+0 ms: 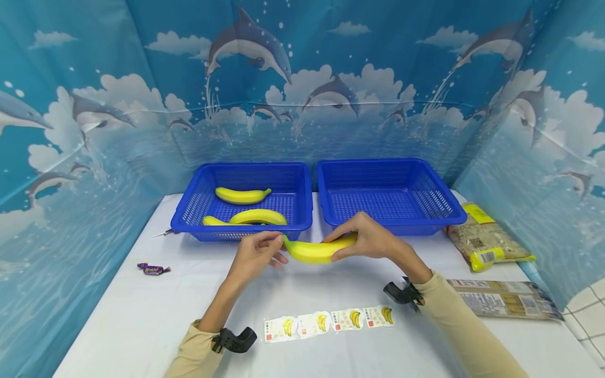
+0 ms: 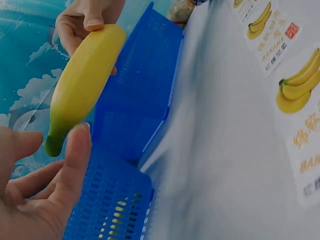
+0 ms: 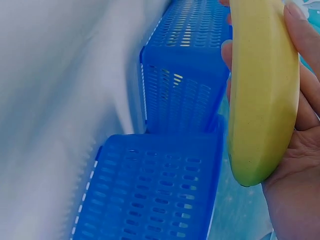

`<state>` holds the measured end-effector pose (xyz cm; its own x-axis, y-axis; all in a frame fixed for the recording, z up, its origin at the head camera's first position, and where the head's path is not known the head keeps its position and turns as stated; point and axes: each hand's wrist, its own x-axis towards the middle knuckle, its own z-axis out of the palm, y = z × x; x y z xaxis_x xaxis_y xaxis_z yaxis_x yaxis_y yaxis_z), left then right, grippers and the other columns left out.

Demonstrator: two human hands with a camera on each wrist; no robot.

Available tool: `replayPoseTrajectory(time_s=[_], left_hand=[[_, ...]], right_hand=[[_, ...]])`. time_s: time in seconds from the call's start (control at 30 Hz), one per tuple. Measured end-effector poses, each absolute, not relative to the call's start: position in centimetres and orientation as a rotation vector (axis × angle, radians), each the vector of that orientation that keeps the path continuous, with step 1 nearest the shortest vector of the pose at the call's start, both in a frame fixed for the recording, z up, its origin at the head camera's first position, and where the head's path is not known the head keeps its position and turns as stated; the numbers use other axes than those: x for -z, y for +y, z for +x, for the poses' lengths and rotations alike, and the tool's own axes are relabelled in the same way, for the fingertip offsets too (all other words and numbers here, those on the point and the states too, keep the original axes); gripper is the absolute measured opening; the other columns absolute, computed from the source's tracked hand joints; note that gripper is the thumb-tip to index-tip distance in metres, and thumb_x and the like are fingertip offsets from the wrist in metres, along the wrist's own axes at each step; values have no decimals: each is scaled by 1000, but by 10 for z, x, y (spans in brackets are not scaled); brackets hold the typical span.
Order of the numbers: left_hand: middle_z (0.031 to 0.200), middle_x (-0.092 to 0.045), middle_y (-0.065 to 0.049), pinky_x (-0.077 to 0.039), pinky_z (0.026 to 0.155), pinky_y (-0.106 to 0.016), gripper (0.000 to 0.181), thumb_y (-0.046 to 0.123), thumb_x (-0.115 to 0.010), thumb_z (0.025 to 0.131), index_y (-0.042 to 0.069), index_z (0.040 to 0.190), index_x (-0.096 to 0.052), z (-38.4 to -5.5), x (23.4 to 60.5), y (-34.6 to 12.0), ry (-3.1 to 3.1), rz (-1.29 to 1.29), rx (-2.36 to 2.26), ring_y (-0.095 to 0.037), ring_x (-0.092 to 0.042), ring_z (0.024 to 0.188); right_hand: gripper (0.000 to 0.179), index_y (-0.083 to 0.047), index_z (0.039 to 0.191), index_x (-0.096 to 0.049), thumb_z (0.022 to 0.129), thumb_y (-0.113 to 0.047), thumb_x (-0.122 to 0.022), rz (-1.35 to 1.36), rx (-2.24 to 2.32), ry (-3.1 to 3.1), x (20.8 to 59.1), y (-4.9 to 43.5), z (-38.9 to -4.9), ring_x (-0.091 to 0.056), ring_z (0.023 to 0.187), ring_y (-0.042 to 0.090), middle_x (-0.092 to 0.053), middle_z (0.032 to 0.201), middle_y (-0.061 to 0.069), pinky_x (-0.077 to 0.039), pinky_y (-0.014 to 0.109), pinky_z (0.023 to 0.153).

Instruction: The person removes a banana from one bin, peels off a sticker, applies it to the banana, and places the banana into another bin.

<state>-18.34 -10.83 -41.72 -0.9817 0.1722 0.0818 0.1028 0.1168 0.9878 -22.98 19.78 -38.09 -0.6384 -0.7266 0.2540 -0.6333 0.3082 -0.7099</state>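
Above the middle of the white surface [image 1: 151, 320], just in front of the left basket [image 1: 189, 202] and the right basket [image 1: 416, 229] that are lining its far edge, a yellow banana [image 1: 314, 251] is being held crosswise, its green stem pointing toward the left edge. The right hand [image 1: 368, 236] is grasping the blunt end and part of the body between thumb and fingers. The left hand [image 1: 257, 254] is surrounding the stem loosely, thumb and fingers parted rather than clenched; the left wrist view is showing a gap beside the thumb, but whether another fingertip is touching the skin one cannot tell.

Judging by its smooth, even skin, the banana is probably behaving as a light, fairly stiff load, somewhat slippery and perhaps liable to bruise under a hard squeeze. Its thick middle is offering the steadiest hold; the slim stem is better suiting a gentle pinch.

At least three other bananas [image 1: 242, 196] are lying in the left basket. A wrapped candy [image 1: 153, 270] is resting near the left edge, a row of banana-printed labels [image 1: 347, 320] is lying toward the near edge, and a bulging bag [image 1: 491, 239] and a long packet [image 1: 510, 299] are lying along the right edge.
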Motion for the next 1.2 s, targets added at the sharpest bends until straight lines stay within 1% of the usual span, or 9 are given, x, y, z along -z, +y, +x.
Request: replayPoseTrajectory(time_s=[0.13,0.27,0.5,0.63,0.73,0.9,1.07,1.2], left_hand=[[103,-77,-21,-66,65,-34,32,14,-66,109,-8,131,-70,-185,422,-105,2239,272,-2045,-24,-76,73],[98,-78,-17,-65,66,-31,32,15,-69,108,-10,129,-70,-187,424,-104,2207,216,-2035,-19,-74,71],[93,-76,-12,-65,73,-28,32,12,-70,107,-13,126,-70,-190,426,-107,2083,190,-2002,-16,-72,77],[94,-75,-8,-65,78,-27,35,10,-69,107,-17,130,-66,-193,428,-111,2004,220,-1959,-15,-71,81],[97,-75,-7,-64,79,-26,38,9,-68,107,-18,133,-63,-194,431,-114,1959,241,-1941,-15,-71,83],[96,-75,-7,-64,78,-25,39,8,-67,107,-20,133,-62,-195,435,-118,1930,230,-1936,-15,-71,83],[94,-76,-7,-64,77,-25,38,8,-68,106,-19,133,-63,-196,438,-120,1943,195,-1919,-15,-72,82],[92,-76,-8,-64,75,-25,36,8,-69,106,-19,131,-64,-198,444,-120,1960,174,-1897,-13,-72,78]], right_hand=[[34,-3,112,-84,82,-14,-96,-1278,1252,2434,385,197,-228,-80,91,17,-83,105,7,-66,32,81],[35,-3,112,-84,82,-14,-96,-1264,1255,2424,389,198,-227,-79,91,16,-83,105,7,-66,32,82],[36,-5,114,-84,82,-16,-96,-1269,1233,2421,395,202,-226,-79,92,15,-83,106,5,-66,32,82],[36,-6,114,-84,82,-18,-96,-1286,1202,2435,401,209,-225,-78,92,15,-83,106,3,-65,31,82],[37,-7,115,-85,82,-21,-96,-1291,1180,2454,405,215,-225,-78,95,16,-83,108,1,-64,32,86],[41,-8,118,-84,83,-25,-96,-1278,1152,2485,413,227,-223,-78,108,20,-82,113,-2,-61,34,99],[44,-7,121,-82,83,-23,-96,-1270,1140,2509,418,235,-223,-76,113,19,-81,116,-4,-60,33,101],[42,-2,120,-81,84,-17,-95,-1249,1177,2490,427,238,-224,-76,114,24,-81,117,2,-60,35,101]])
